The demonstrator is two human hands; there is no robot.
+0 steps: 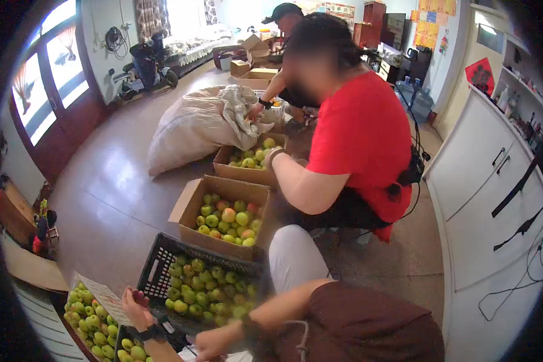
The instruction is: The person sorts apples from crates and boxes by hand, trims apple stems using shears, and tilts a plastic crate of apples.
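My left hand, with a dark band at the wrist, is raised at the lower left, its fingers loosely curled and apart. Just behind it a pale printed sheet leans over a box of green apples. Low in the centre, my right hand is closed beside a small dark object that I cannot make out; what it grips is hidden. Beyond my hands stands a black plastic crate of green apples. Part of another black crate with apples shows below my left hand.
A cardboard box of green and reddish apples stands past the crate, with another apple box behind. A large pale sack lies beside it. A person in red sits at the right; another person is behind. White cabinets line the right.
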